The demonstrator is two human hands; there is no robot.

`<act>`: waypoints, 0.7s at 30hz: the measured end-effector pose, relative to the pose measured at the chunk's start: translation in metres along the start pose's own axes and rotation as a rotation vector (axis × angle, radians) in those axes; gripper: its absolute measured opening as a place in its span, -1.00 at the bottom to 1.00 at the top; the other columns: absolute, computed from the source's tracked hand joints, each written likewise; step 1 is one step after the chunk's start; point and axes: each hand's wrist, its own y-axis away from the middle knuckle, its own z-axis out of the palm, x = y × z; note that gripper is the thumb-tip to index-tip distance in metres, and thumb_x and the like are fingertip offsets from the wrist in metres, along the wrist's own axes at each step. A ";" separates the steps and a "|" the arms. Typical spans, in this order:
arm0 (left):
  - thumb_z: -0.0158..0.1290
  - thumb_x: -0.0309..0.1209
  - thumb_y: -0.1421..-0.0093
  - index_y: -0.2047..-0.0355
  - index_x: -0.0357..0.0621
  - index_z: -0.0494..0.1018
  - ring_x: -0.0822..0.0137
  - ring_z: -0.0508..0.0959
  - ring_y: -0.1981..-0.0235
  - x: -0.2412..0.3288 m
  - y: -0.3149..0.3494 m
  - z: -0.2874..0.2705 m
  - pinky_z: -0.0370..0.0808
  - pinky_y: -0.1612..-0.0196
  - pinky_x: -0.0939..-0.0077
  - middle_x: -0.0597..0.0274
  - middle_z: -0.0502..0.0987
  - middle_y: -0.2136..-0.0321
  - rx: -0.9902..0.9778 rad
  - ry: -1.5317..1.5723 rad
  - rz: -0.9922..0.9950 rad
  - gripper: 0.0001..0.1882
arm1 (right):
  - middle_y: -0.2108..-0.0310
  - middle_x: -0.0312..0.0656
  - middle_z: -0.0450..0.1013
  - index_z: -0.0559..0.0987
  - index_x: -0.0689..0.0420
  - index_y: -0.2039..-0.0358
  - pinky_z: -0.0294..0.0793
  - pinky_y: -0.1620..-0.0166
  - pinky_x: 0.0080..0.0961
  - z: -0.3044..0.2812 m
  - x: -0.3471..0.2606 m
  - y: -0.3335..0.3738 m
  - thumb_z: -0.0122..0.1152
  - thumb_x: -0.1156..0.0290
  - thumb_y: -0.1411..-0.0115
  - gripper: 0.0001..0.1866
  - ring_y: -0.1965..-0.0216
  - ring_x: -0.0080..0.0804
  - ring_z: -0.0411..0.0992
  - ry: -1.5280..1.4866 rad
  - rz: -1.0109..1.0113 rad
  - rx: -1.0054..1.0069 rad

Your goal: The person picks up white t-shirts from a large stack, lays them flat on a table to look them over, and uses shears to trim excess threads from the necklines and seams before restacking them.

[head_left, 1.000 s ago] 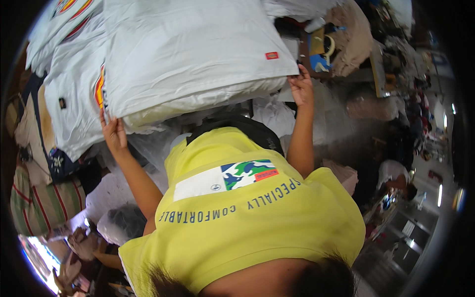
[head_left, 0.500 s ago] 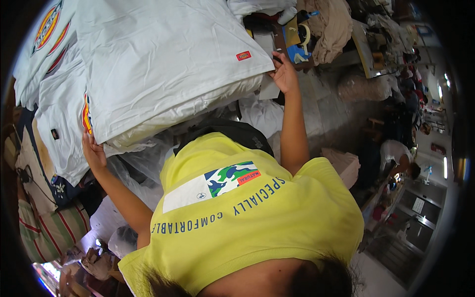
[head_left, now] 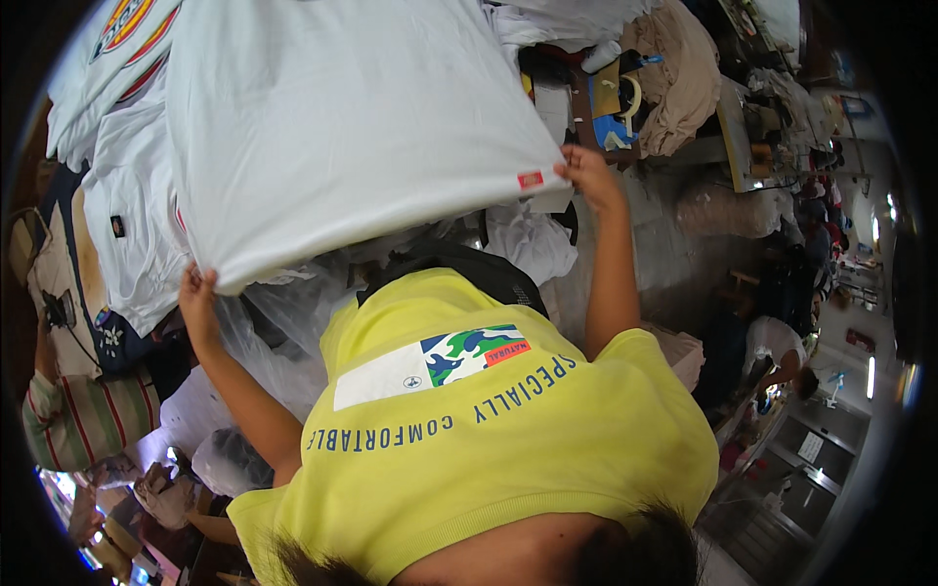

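A white T-shirt [head_left: 362,127] is stretched between my two hands, its bottom hem lifted and pulled taut toward me. My left hand [head_left: 198,293] pinches the hem's left corner. At the right corner, my right hand [head_left: 588,178] grips the cloth beside a small red label [head_left: 530,180]. The shirt's far part runs out of the picture at the top. Against its left side lies another white T-shirt [head_left: 132,210] with a small black label, and beyond that more white cloth with a large red and yellow print [head_left: 127,39].
Right of the shirt stands a cluttered surface with a roll of tape [head_left: 633,98] and beige cloth [head_left: 679,68]. Clear plastic wrapping [head_left: 259,332] hangs below the table edge. A person in a striped top [head_left: 93,420] is at the lower left; others work at the far right.
Both hands have closed on the hem corners and raised the T-shirt's near edge. My right hand has shifted right and nearer to me. The hem now hangs stretched rather than lying on the pile.
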 end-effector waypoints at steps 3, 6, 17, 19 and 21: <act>0.15 -0.43 -0.05 0.27 -0.17 0.43 0.62 0.35 0.49 -0.052 0.043 -0.001 0.26 0.42 0.76 0.48 0.44 0.48 -0.054 -0.039 -0.054 -0.77 | 0.40 -0.33 0.45 0.49 0.27 0.24 0.33 0.30 -0.69 0.008 0.045 0.035 0.24 0.43 -0.01 -0.71 0.40 -0.63 0.35 0.092 0.175 -0.024; 0.18 -0.44 -0.03 0.44 -0.12 0.41 0.63 0.32 0.52 -0.141 0.074 -0.008 0.24 0.46 0.75 0.52 0.41 0.53 -0.036 -0.086 -0.223 -0.85 | 0.48 -0.38 0.45 0.53 0.19 0.33 0.32 0.40 -0.66 0.005 0.124 0.049 0.30 0.35 0.05 -0.73 0.48 -0.67 0.33 0.150 0.360 0.026; 0.16 -0.37 0.07 0.44 -0.28 0.46 0.11 0.53 0.41 -0.242 0.062 0.018 0.43 0.31 0.33 0.00 0.52 0.49 0.161 -0.914 -0.300 -0.77 | 0.53 -0.32 0.46 0.54 0.16 0.52 0.37 0.41 -0.47 0.019 0.290 0.036 0.22 0.34 0.06 -0.84 0.52 -0.44 0.40 1.096 0.286 0.047; 0.11 -0.40 0.01 0.38 -0.26 0.48 0.10 0.54 0.36 -0.202 0.048 0.006 0.43 0.28 0.31 -0.03 0.53 0.42 0.306 -0.820 -0.181 -0.79 | 0.51 -0.30 0.47 0.53 0.18 0.46 0.37 0.40 -0.53 0.025 0.222 0.023 0.18 0.33 0.02 -0.82 0.51 -0.45 0.41 0.911 0.229 -0.185; 0.04 -0.43 -0.08 0.30 -0.25 0.46 0.14 0.52 0.33 -0.116 0.038 0.015 0.43 0.28 0.33 0.02 0.52 0.38 0.603 -0.674 0.276 -0.81 | 0.50 -0.33 0.47 0.52 0.16 0.42 0.34 0.42 -0.66 0.040 0.115 0.030 0.17 0.28 -0.05 -0.80 0.50 -0.57 0.40 0.392 0.386 -0.216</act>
